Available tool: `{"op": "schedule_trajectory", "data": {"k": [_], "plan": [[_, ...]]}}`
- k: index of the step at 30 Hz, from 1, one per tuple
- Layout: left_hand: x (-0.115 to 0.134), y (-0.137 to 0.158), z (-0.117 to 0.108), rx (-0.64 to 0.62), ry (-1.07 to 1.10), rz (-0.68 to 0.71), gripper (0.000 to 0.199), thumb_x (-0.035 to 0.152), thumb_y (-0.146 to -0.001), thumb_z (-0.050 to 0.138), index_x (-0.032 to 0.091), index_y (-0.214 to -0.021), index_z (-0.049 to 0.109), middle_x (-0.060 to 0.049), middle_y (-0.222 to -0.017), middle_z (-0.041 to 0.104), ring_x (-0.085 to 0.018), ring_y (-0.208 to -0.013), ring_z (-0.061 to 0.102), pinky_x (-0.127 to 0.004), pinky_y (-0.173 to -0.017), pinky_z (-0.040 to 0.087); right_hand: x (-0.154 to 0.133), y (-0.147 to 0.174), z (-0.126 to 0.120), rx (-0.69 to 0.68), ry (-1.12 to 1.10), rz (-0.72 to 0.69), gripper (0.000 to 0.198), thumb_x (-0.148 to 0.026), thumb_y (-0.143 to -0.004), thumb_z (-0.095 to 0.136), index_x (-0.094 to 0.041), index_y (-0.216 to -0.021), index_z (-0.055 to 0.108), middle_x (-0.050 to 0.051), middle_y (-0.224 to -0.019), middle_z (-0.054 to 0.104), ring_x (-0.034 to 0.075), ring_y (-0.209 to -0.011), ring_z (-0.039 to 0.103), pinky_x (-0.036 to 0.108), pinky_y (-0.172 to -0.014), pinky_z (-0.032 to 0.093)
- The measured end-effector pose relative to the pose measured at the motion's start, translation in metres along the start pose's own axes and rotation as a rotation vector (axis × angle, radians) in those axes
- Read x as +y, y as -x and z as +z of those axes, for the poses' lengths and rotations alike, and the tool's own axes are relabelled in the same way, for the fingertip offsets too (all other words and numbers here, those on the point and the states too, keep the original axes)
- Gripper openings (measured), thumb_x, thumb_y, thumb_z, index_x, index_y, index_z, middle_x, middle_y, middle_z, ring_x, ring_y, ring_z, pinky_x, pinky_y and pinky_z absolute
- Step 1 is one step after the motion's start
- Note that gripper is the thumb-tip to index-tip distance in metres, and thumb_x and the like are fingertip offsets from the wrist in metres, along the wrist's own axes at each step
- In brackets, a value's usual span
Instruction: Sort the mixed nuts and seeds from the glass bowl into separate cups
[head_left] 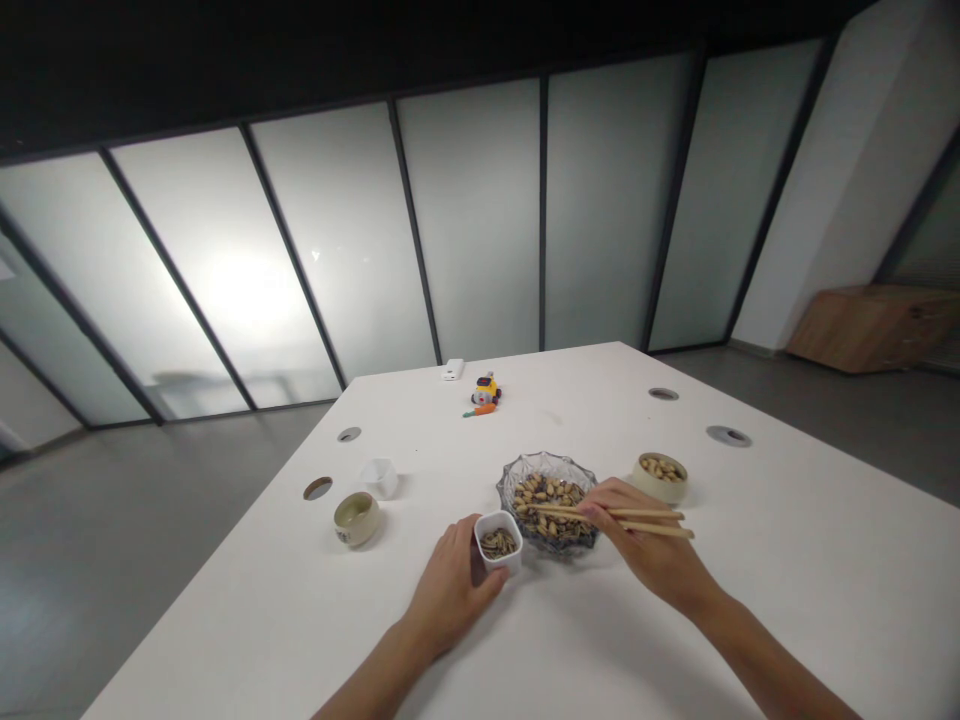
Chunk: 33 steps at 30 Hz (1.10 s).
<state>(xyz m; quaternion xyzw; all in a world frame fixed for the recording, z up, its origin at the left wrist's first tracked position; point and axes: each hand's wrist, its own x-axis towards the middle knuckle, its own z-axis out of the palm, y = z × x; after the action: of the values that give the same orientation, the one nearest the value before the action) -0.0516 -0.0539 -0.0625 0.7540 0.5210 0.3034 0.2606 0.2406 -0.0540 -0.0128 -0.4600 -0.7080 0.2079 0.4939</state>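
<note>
My left hand is closed around a small white square cup with sunflower seeds in it. Right beside that cup stands a clear glass bowl with a scalloped rim, filled with a mix of pistachios and sunflower seeds. A pair of wooden chopsticks is gripped in my right hand, over the bowl's right side. Their tips reach into the mix near its middle; whether they pinch anything is too small to tell.
Behind my right hand sits a cream bowl of pistachios. To the left are a greenish ceramic bowl and a translucent white cup. Farther back lie a yellow toy vehicle, a toy carrot and a white device. The white table has several round holes.
</note>
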Motion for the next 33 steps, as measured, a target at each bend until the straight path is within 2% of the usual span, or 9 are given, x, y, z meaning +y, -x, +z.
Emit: {"op": "schedule_trajectory", "data": {"k": [6, 11, 16, 21, 24, 27, 33], "plan": [[0.0, -0.001, 0.001, -0.005, 0.005, 0.011, 0.057, 0.028, -0.084, 0.074, 0.021, -0.139, 0.06, -0.013, -0.135, 0.07, -0.032, -0.124, 0.063, -0.044, -0.112, 0.047, 0.003, -0.004, -0.005, 0.121, 0.058, -0.044, 0.045, -0.059, -0.104, 0.059, -0.024, -0.082, 0.077, 0.006, -0.085, 0.076, 0.022, -0.079, 0.073, 0.035, -0.075, 0.06], [0.001, -0.001, 0.001, -0.004, 0.009, 0.004, 0.058, 0.029, -0.084, 0.075, 0.02, -0.14, 0.06, -0.014, -0.136, 0.069, -0.033, -0.125, 0.062, -0.044, -0.113, 0.046, -0.007, -0.002, 0.0, 0.222, -0.022, -0.116, 0.043, -0.057, -0.105, 0.059, -0.025, -0.085, 0.08, 0.006, -0.084, 0.077, 0.022, -0.079, 0.073, 0.033, -0.073, 0.061], [0.001, 0.0, 0.001, 0.001, 0.01, 0.005, 0.058, 0.027, -0.084, 0.074, 0.021, -0.14, 0.06, -0.014, -0.135, 0.069, -0.033, -0.126, 0.061, -0.046, -0.113, 0.046, -0.018, 0.002, 0.008, 0.147, -0.086, -0.151, 0.039, -0.053, -0.105, 0.062, -0.026, -0.085, 0.08, 0.006, -0.085, 0.078, 0.021, -0.079, 0.074, 0.032, -0.073, 0.06], [0.0, 0.0, 0.0, -0.009, 0.018, 0.007, 0.057, 0.027, -0.084, 0.075, 0.02, -0.138, 0.06, -0.014, -0.136, 0.068, -0.033, -0.127, 0.061, -0.045, -0.114, 0.046, -0.011, -0.002, -0.007, 0.208, 0.047, -0.159, 0.044, -0.057, -0.106, 0.058, -0.026, -0.081, 0.077, 0.005, -0.082, 0.075, 0.021, -0.076, 0.073, 0.033, -0.07, 0.058], [0.001, 0.0, -0.001, -0.012, 0.015, 0.019, 0.058, 0.027, -0.084, 0.074, 0.021, -0.14, 0.059, -0.014, -0.137, 0.068, -0.033, -0.127, 0.061, -0.045, -0.114, 0.045, -0.006, -0.006, -0.016, 0.159, 0.141, -0.125, 0.05, -0.063, -0.104, 0.056, -0.026, -0.075, 0.073, 0.004, -0.075, 0.072, 0.021, -0.07, 0.069, 0.033, -0.065, 0.056], [0.001, 0.0, -0.001, -0.011, 0.012, 0.016, 0.058, 0.027, -0.084, 0.074, 0.021, -0.14, 0.059, -0.014, -0.137, 0.068, -0.033, -0.127, 0.061, -0.046, -0.115, 0.046, -0.006, -0.008, -0.016, 0.065, 0.137, -0.074, 0.054, -0.066, -0.104, 0.053, -0.026, -0.072, 0.07, 0.004, -0.072, 0.069, 0.021, -0.067, 0.066, 0.034, -0.063, 0.056], [0.0, -0.001, 0.0, -0.004, 0.011, 0.006, 0.058, 0.027, -0.084, 0.075, 0.022, -0.139, 0.059, -0.013, -0.136, 0.069, -0.033, -0.126, 0.061, -0.045, -0.114, 0.047, -0.003, -0.005, -0.011, -0.056, 0.064, -0.033, 0.044, -0.056, -0.106, 0.057, -0.026, -0.08, 0.076, 0.005, -0.084, 0.073, 0.021, -0.077, 0.07, 0.033, -0.073, 0.058]]}}
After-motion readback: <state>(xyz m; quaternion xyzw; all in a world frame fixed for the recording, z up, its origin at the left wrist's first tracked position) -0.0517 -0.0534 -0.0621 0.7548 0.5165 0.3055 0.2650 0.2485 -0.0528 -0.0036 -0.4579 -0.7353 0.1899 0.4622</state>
